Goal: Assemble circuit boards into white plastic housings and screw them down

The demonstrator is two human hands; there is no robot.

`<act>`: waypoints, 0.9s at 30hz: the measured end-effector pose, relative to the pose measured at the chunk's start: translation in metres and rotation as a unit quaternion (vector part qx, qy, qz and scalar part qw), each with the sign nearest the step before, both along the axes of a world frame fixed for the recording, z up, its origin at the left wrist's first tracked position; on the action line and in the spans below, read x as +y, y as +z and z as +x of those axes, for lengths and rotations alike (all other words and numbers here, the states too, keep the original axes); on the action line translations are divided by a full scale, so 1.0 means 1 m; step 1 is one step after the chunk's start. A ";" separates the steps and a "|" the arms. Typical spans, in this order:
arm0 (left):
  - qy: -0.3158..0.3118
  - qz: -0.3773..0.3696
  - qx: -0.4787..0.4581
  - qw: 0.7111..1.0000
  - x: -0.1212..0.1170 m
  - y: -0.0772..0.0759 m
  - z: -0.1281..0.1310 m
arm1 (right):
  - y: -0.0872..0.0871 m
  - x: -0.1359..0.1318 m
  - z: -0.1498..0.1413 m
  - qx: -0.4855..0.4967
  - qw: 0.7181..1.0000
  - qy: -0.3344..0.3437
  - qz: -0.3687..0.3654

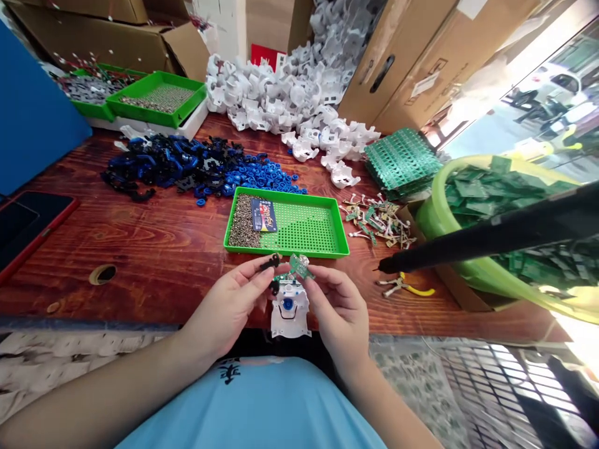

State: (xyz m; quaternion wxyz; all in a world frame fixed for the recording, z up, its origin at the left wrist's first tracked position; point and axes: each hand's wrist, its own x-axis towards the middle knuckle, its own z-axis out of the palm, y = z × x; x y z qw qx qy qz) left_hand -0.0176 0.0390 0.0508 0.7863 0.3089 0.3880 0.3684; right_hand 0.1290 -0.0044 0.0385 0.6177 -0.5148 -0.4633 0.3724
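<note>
Between finger and thumb of my left hand (234,296) is a small black plastic part (270,262). My right hand (337,305) pinches a small green circuit board (300,267) close to it. Directly below, at the table's front edge, lies a white plastic housing (290,321) with a blue round piece (287,304) in its middle and a dark curved line around that. More green board shows at the housing's upper end, partly covered by my fingers. Just beyond my hands is a green tray (309,227) with many small screws (244,224) and a printed card (264,216).
White housings (299,87) pile up at the back, with blue and black parts (178,162) left of centre. Wired boards (379,221), stacked green panels (402,161), yellow-handled pliers (405,287) and a tub of boards (440,206) lie right. A black rod-shaped tool (468,234) juts in there.
</note>
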 end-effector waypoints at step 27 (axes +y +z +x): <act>-0.112 0.123 0.122 0.979 -0.012 0.008 -0.016 | 0.009 -0.013 0.013 -0.192 0.978 0.085 -0.004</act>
